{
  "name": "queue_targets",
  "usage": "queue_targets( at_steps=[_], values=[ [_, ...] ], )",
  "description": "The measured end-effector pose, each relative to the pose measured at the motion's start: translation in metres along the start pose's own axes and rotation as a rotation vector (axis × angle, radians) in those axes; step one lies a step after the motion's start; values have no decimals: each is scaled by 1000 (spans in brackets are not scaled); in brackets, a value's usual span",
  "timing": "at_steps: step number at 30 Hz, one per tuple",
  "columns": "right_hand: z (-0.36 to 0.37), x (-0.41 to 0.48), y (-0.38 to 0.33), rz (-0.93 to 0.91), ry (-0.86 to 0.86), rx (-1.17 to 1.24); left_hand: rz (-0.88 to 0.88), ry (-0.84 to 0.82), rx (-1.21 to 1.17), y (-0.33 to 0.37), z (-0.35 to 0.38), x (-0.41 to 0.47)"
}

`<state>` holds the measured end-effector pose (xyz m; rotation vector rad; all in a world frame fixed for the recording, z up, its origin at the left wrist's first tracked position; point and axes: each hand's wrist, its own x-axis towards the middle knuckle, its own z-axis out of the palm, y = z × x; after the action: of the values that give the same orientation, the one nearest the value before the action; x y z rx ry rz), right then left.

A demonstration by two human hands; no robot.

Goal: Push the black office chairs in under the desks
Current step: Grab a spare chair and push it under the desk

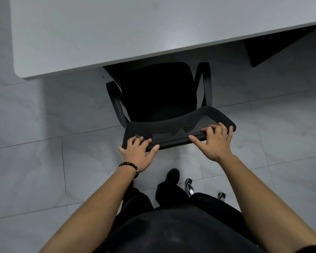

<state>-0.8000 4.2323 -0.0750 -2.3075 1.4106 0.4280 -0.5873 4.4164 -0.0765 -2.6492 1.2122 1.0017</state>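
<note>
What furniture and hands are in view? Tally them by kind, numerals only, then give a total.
Black office chair: 1
Grey desk: 1
Hands gripping the backrest top: 2, left hand and right hand
Beaded bracelet, on the left wrist: 1
Total: 5

Desk (117, 33) edge overhangs the chair (159, 92) seat; floor (44, 161) beside clear.

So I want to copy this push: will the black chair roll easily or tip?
The chair probably rolls easily: casters show near the feet. Both hands, left and right, press high on the mesh backrest, so it might rock slightly. The mesh likely gives.
</note>
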Motion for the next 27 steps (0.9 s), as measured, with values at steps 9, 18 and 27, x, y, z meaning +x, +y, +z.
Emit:
queue_targets(
  at_steps=[9,18,27],
  values=[
    [4,-7,-7,-17,12,0,-9,-11,13,-7,-10,-4],
    [-28,-75,-33,44,105,552,179,135,-409,-7,-74,-47],
    [0,-258,-93,533,635,919,684,60,-394,-43,-138,-84]
  ],
)
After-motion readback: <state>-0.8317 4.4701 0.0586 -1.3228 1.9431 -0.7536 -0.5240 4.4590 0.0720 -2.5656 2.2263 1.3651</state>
